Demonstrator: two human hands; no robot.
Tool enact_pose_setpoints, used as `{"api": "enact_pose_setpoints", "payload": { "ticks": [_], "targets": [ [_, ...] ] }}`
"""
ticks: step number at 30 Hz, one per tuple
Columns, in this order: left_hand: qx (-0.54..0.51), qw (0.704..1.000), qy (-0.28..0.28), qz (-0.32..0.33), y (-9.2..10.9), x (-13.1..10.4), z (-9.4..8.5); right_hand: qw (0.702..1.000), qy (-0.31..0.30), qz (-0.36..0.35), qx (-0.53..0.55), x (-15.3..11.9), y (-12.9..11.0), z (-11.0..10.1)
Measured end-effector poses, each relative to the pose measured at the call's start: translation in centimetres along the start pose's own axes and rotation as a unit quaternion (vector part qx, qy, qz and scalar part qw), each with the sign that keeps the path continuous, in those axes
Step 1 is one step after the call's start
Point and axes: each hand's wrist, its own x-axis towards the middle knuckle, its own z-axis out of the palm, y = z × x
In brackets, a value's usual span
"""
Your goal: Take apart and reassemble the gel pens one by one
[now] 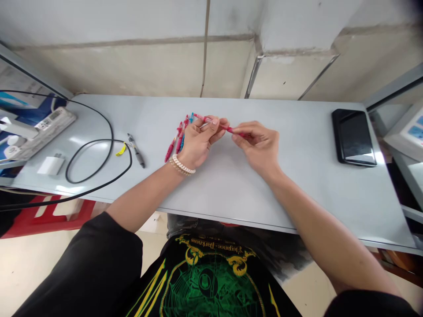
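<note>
Both my hands are raised over the middle of the table, closed on a pink pen (202, 118) held roughly level. My left hand (198, 140) pinches its clear-barrelled part between thumb and fingers. My right hand (261, 145) grips the darker pink end, whose far tip is hidden in the fingers. Whether the pen is whole or parted between the hands, I cannot tell. Beside my left hand lie pink pens (172, 145) and a blue pen (182, 143), partly covered by that hand.
A grey pen (136, 150) lies left of the pink ones, near a looped black cable (109, 140) with a yellow tag (121, 149). Further left are a white charger (52, 164) and a power strip (39, 132). A black device (353, 137) rests on the table's right side.
</note>
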Motion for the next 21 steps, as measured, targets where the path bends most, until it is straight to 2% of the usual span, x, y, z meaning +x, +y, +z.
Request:
{"api": "enact_pose_setpoints", "payload": {
  "ticks": [5, 8, 13, 17, 21],
  "targets": [
    [-0.02, 1.0, -0.013, 0.01, 0.23, -0.21, 0.21, 0.999, -0.005, 0.033, 0.016, 0.2, -0.06, -0.32],
    [-0.017, 1.0, -0.016, 0.008, 0.3, -0.3, 0.21, 1.0, -0.01, 0.006, 0.027, 0.25, -0.15, -0.38],
    [0.008, 1.0, -0.009, 0.001, 0.09, -0.28, 0.08, 0.997, -0.033, 0.061, 0.043, 0.15, -0.35, -0.14],
    [-0.004, 1.0, 0.016, 0.0, 0.13, -0.27, 0.25, 0.999, 0.001, -0.03, -0.025, -0.19, -0.26, 0.04],
    [-0.049, 0.995, 0.082, -0.01, 0.69, -0.04, 0.49, 0.974, 0.042, -0.179, -0.129, -0.19, -0.13, -0.28]
  ]
}}
